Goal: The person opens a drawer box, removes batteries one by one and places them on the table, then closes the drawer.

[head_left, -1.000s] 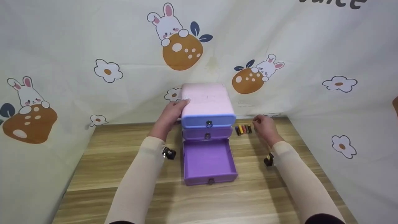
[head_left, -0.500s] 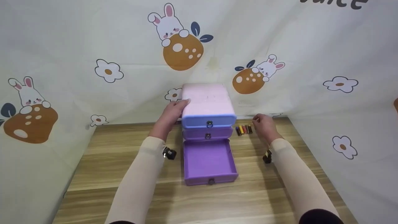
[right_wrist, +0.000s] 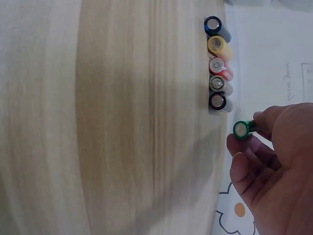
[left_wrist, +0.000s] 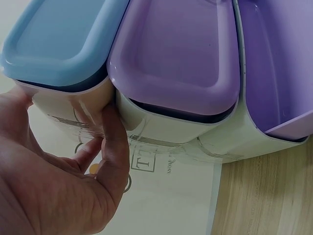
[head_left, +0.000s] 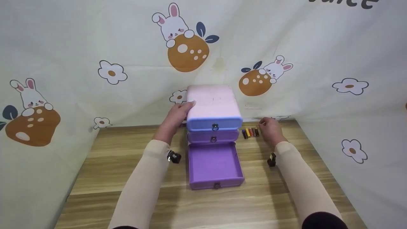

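A small drawer cabinet (head_left: pixel 212 100) with a pink top stands at the back of the table. Its blue top drawer (head_left: pixel 203 124) and purple middle drawer (head_left: pixel 199 137) are pushed in, while the purple bottom drawer (head_left: pixel 216 163) is pulled out with a bare floor. My left hand (head_left: pixel 174 118) grips the cabinet's upper left side, thumb on the top edge; fingers curl around the top tier in the left wrist view. Right of the cabinet, my right hand (head_left: pixel 272 129) pinches a green battery (right_wrist: pixel 242 129) between thumb and fingertips, beside a row of batteries (right_wrist: pixel 218 65).
The row holds several batteries of different colours, side by side near the table's back edge. A printed cloth (head_left: pixel 133 38) with rabbits and flowers hangs behind and along both sides of the wooden table (head_left: pixel 127 178).
My right wrist and forearm have shifted slightly left, with the fingers staying beside the battery row. My left hand keeps its hold on the cabinet, and the drawers have not moved.
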{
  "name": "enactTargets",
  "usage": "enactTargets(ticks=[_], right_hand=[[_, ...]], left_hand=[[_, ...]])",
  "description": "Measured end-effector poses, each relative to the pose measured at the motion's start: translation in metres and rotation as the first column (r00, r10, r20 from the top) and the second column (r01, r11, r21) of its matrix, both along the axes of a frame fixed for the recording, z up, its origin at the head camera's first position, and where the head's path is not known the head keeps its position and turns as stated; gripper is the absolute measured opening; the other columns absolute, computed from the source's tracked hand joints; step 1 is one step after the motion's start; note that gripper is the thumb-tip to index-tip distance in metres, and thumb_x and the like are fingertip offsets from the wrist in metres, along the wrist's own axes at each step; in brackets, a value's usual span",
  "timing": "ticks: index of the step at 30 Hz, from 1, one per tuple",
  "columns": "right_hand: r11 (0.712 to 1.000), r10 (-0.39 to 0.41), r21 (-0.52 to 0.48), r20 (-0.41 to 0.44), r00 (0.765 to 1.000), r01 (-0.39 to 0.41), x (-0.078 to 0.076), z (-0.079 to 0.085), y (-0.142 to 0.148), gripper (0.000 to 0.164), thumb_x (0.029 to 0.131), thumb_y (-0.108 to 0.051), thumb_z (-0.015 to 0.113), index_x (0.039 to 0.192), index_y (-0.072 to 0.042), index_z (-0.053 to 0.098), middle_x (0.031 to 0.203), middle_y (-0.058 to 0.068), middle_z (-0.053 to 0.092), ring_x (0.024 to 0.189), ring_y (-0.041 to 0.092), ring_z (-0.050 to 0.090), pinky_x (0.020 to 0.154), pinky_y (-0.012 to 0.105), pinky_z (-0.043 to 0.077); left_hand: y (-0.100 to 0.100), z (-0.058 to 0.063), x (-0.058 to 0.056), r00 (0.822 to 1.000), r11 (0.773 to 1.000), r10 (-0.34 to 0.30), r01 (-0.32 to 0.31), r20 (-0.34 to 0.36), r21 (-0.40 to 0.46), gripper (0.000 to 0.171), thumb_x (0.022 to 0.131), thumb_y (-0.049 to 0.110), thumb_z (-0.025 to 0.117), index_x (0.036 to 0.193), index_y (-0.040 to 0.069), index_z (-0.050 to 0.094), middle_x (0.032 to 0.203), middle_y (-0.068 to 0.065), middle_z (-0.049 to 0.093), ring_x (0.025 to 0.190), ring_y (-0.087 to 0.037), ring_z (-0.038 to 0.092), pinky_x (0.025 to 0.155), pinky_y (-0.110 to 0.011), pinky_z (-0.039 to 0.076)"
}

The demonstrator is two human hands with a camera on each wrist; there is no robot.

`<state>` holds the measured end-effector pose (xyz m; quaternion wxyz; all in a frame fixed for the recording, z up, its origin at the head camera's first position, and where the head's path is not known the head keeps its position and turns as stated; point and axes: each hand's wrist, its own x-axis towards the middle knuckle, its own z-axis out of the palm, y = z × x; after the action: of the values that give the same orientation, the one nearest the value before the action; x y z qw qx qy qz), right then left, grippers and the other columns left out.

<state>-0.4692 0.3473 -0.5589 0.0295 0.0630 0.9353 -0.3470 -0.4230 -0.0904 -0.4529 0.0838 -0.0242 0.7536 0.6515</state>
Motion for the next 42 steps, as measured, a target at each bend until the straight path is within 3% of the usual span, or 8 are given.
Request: enactTargets(ticks=[7,12,30,37,42], right_hand=[[0.999,0.031,0.038,-0.125,0.992,-0.027,0.001,-0.009,-0.001,0.023,0.109,-0.012,0.058,0.122,0.001,0.071,0.112,0.019,0.069,0.1,0.033,0.065,0.087,0.048,0.056],[0.998,0.029,0.062,-0.152,0.988,-0.019,0.001,-0.013,0.0,0.021,0.108,-0.011,0.062,0.119,0.003,0.072,0.111,0.02,0.07,0.101,0.035,0.065,0.09,0.051,0.055],[0.999,-0.006,0.052,-0.067,0.998,0.01,-0.004,-0.02,0.0,0.022,0.111,-0.016,0.062,0.121,0.001,0.072,0.118,0.021,0.071,0.106,0.035,0.066,0.092,0.05,0.056],[0.993,0.041,0.117,-0.123,0.992,-0.027,-0.005,-0.024,0.002,0.025,0.111,-0.015,0.059,0.117,0.004,0.074,0.115,0.023,0.075,0.104,0.038,0.069,0.093,0.055,0.056],[0.994,0.022,0.107,-0.105,0.994,-0.011,-0.005,-0.024,0.001,0.025,0.111,-0.012,0.056,0.118,0.004,0.074,0.116,0.024,0.074,0.108,0.039,0.068,0.098,0.057,0.056]], left_hand=[[0.0,-0.001,0.0,1.0,1.0,0.008,-0.008,0.002,-0.009,0.086,0.102,0.063,0.066,0.155,-0.001,0.047,0.138,-0.018,0.062,0.123,-0.029,0.062,0.111,-0.048,0.05],[-0.001,-0.001,0.001,1.0,1.0,0.011,-0.011,0.002,-0.021,0.089,0.102,0.065,0.065,0.157,-0.003,0.046,0.14,-0.018,0.062,0.125,-0.029,0.061,0.111,-0.047,0.051],[0.001,0.0,0.001,1.0,0.999,0.014,-0.014,-0.01,-0.031,0.09,0.104,0.062,0.065,0.158,-0.006,0.044,0.141,-0.021,0.06,0.126,-0.032,0.062,0.112,-0.047,0.05],[0.001,-0.001,0.002,1.0,1.0,0.01,-0.009,-0.001,0.011,0.083,0.103,0.061,0.065,0.153,-0.004,0.048,0.133,-0.019,0.063,0.118,-0.029,0.062,0.105,-0.046,0.053],[0.001,0.0,0.002,1.0,1.0,0.01,-0.01,0.007,0.003,0.086,0.102,0.063,0.065,0.155,-0.003,0.046,0.134,-0.018,0.062,0.119,-0.029,0.062,0.104,-0.047,0.054]])
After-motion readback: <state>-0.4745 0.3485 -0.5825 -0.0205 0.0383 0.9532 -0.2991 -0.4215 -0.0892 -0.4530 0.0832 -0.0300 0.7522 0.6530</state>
